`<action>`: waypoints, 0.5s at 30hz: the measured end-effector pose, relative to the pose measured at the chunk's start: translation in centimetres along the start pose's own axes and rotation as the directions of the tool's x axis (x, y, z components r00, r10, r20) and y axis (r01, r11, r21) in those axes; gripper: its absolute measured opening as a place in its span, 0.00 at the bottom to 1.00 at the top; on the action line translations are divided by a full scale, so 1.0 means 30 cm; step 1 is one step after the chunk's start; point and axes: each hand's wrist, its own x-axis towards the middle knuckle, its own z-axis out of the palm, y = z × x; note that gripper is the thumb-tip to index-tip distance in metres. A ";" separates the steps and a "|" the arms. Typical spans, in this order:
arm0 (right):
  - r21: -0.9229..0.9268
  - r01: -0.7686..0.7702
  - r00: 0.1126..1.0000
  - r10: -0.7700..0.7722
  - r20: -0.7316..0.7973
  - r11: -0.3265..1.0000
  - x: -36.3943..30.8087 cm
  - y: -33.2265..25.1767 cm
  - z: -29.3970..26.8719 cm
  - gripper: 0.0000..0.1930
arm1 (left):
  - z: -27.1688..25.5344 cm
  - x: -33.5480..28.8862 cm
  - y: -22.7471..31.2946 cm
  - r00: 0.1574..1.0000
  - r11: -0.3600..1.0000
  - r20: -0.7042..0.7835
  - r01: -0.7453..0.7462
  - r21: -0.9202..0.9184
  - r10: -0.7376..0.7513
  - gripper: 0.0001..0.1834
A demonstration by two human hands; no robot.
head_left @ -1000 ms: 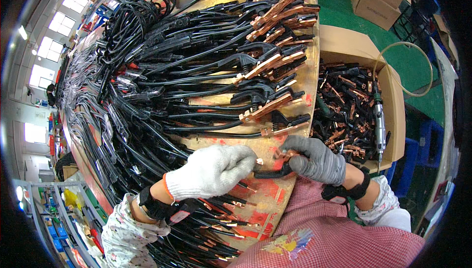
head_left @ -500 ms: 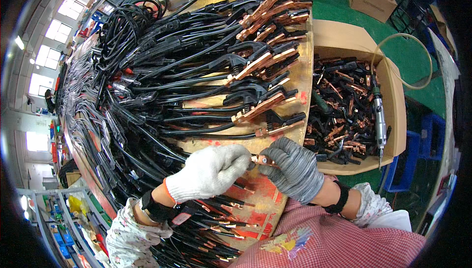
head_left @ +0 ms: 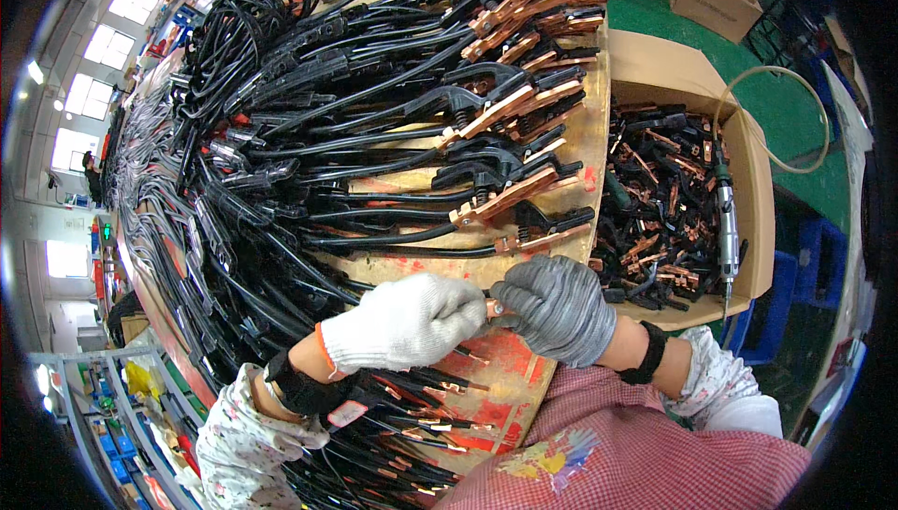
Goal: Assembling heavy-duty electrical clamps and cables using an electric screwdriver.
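My left hand (head_left: 407,321), in a white knit glove, is closed, its fingertips pressed together against a small copper clamp piece (head_left: 495,309). What lies inside those fingers is hidden. My right hand (head_left: 558,312), in a grey striped glove, pinches the same copper piece from the other side, covering most of it. A round, screw-like spot shows on the bit between the hands. Just beyond them, black cables (head_left: 393,250) lie across the table, several ending in black-and-copper clamps (head_left: 510,199) that point right.
At the right, a cardboard box (head_left: 758,201) holds many loose black-and-copper clamps. A silver power screwdriver (head_left: 726,229) with a pale hose hangs over it. Copper-tipped cables (head_left: 421,416) lie near the front of the worn table (head_left: 496,374). Blue crates (head_left: 772,299) stand beyond the box.
My hands remain together at the copper piece, less of which shows now between the gloves. The cables and the box sit slightly farther right in the picture.
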 end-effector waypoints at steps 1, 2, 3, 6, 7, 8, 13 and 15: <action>-0.014 0.045 0.998 -0.044 0.040 0.999 0.010 0.007 -0.009 0.15 | -0.004 0.001 0.005 0.999 1.000 0.030 0.027 -0.015 -0.027 0.14; -0.027 0.090 0.993 -0.088 0.080 0.996 0.015 0.009 -0.015 0.15 | 0.008 0.003 -0.006 0.999 1.000 0.023 0.023 -0.013 -0.023 0.15; -0.012 0.081 0.994 -0.080 0.081 0.997 0.018 0.011 -0.018 0.15 | 0.012 0.000 -0.001 1.000 0.999 -0.001 0.026 0.029 -0.026 0.14; 0.066 0.045 0.999 -0.046 0.015 0.997 0.023 0.021 -0.002 0.15 | 0.025 -0.013 0.025 0.991 0.981 -0.132 0.037 0.189 -0.012 0.11; 0.054 0.042 0.999 -0.044 0.027 0.998 0.025 0.024 0.004 0.15 | 0.030 -0.022 0.031 0.977 0.964 -0.212 0.045 0.263 0.012 0.10; 0.042 0.039 0.998 -0.041 0.039 0.998 0.028 0.030 0.005 0.15 | 0.037 -0.028 0.032 0.956 0.940 -0.289 0.059 0.335 0.043 0.09; 0.063 0.061 0.989 -0.069 0.129 0.996 0.035 0.032 0.020 0.16 | 0.097 -0.041 -0.070 0.851 0.830 -0.379 -0.110 0.546 0.362 0.10; 0.060 0.089 0.986 -0.097 0.137 0.994 0.044 0.027 0.009 0.16 | 0.097 -0.025 -0.062 0.879 0.795 -0.317 -0.108 0.596 0.357 0.09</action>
